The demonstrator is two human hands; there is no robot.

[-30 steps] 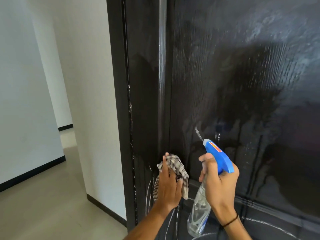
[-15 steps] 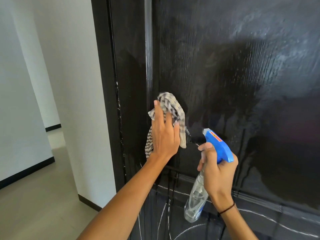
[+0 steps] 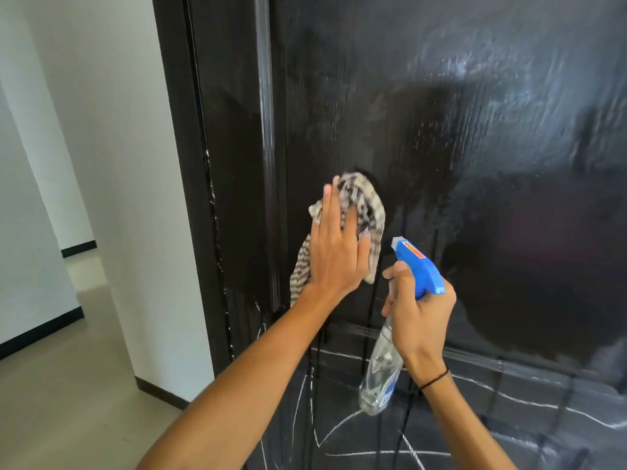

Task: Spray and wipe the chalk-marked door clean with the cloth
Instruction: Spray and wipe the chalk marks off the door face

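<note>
Your right hand (image 3: 419,313) grips the clear spray bottle with the blue trigger head (image 3: 418,269); your flat left hand (image 3: 334,245) presses the checked cloth (image 3: 361,212) on the wet black door (image 3: 475,164). Drips may smear the white chalk lines (image 3: 342,425) below.

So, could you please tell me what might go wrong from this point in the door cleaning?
Liquid already streaks down the door, so drips may smear the chalk lines on the lower panel into a film. The left hand presses the cloth flat, with loose ends hanging that could drag residue. The spray bottle in the right hand may bump the door.
</note>
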